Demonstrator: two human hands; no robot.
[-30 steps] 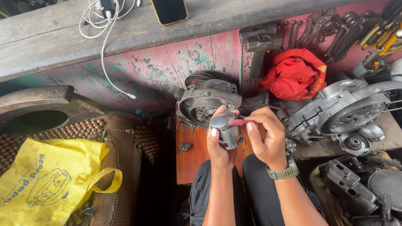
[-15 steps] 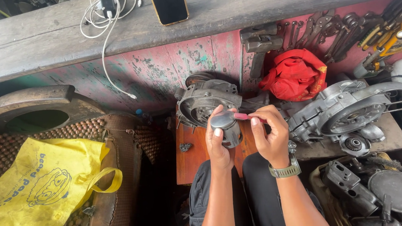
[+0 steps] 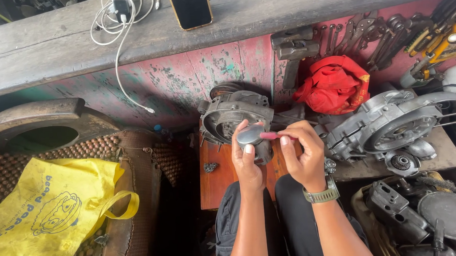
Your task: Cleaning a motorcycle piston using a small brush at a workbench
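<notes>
Held part: small rounded grey metal part point(image 3: 251, 137), centre of the frame, over the wooden board point(image 3: 216, 182).
Left hand point(image 3: 247, 161): fingers wrapped around the part from below, thumb on top.
Right hand point(image 3: 303, 155): fingers pinched narrow on a red-handled tool point(image 3: 274, 136), tip at the part.
Handling: looks rigid, dense, smooth and probably oily; best cupped around the body.
Nearby: engine casing point(image 3: 232, 111) just behind.

Yellow bag point(image 3: 47, 218), red cloth point(image 3: 334, 84), phone point(image 3: 189, 6).
</notes>
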